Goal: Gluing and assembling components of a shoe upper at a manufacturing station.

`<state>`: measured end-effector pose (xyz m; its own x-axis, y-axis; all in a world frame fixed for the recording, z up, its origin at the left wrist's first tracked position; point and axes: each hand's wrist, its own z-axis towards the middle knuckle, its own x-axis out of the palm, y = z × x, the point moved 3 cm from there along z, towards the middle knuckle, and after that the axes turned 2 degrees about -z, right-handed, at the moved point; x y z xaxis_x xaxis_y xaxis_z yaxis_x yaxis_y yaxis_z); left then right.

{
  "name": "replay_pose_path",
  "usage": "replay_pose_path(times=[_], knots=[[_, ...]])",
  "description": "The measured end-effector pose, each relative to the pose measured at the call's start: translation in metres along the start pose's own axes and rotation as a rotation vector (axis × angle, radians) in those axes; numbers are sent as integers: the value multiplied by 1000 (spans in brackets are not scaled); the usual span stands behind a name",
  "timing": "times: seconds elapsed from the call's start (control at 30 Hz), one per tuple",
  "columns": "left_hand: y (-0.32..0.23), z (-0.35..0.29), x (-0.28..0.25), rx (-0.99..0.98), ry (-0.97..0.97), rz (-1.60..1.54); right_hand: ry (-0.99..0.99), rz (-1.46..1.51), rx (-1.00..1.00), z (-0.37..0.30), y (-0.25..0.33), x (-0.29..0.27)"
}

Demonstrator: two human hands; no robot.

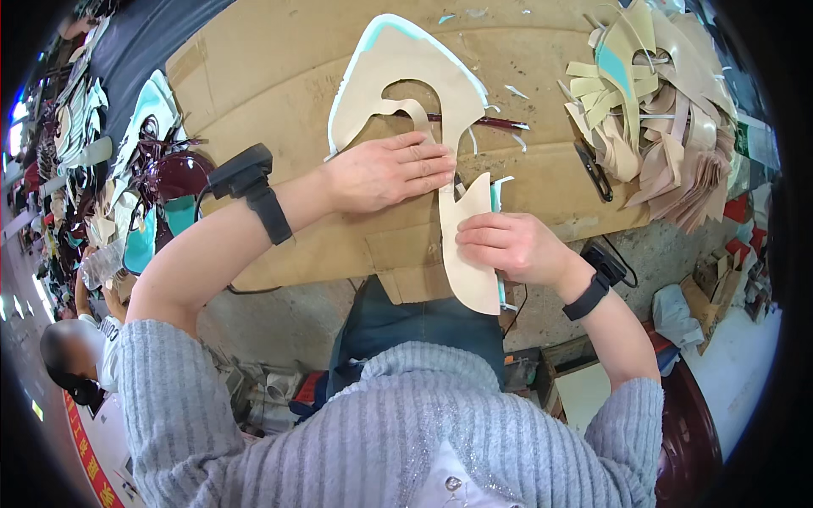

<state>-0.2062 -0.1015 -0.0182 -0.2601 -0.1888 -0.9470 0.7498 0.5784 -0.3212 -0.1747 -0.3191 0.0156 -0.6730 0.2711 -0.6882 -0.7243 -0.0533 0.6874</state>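
A beige shoe-upper piece (pixel 415 63), edged in white and turquoise, lies across the brown cardboard (pixel 279 76) with its long strip pointing toward me. My left hand (pixel 385 173) rests flat on the narrow middle of the piece, fingers stretched out. Lower down, my right hand (pixel 512 247) pinches the right edge of the strip, its thumb hidden. Turquoise and white edging shows beside those fingers. A dark red pen-like stick (pixel 504 124) lies partly beneath the beige piece.
Black thread snips (pixel 594 171) lie to the right, beside bundled beige pieces (pixel 686 127). Dark red and turquoise pieces (pixel 174 182) are heaped at left. White trimmings (pixel 515 91) are scattered on the cardboard. A person (pixel 80 356) is at far left.
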Motion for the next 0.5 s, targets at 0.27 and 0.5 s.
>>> replay_pose_path(times=[0.27, 0.5], knots=[[-17, 2, -10, 65, -35, -54, 11, -24, -2, 4, 0, 6], [-47, 4, -6, 55, -72, -75, 28, -16, 27, 5, 4, 6]])
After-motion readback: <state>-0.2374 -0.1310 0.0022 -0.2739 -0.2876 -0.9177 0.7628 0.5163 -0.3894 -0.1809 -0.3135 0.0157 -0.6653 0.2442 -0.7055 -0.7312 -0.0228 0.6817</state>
